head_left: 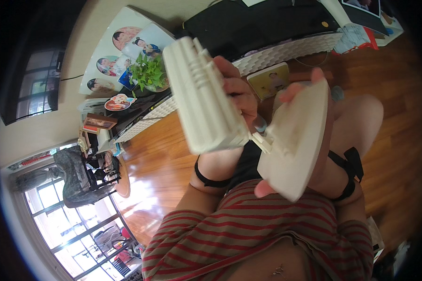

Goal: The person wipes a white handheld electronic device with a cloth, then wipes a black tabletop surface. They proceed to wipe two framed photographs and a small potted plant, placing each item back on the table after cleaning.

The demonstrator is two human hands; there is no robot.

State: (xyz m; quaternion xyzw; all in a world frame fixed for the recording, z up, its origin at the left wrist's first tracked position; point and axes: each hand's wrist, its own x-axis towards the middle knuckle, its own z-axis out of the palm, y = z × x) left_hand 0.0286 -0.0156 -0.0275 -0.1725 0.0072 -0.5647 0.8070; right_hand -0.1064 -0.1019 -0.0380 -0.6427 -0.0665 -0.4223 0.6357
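Observation:
Both hands hold a cream plastic device, raised in front of my striped top. It has a long, rounded ribbed body (197,98) and a broad, oval flat base (293,140). A short narrow neck (261,142) links the two, tilted apart from each other. My left hand (239,91) is curled against the back of the ribbed body, its palm partly hidden. Behind the base, my right hand (293,92) grips it: fingertips show past its upper edge and another digit at its lower end. What kind of device this is, I cannot make out.
A long low cabinet with a black top (257,23) runs along the wall. On it stand a leafy green plant (147,72) and photo boards (126,40). A framed picture (269,80) leans below. Wooden floor (150,164) spreads around; a covered chair (75,173) stands by the window.

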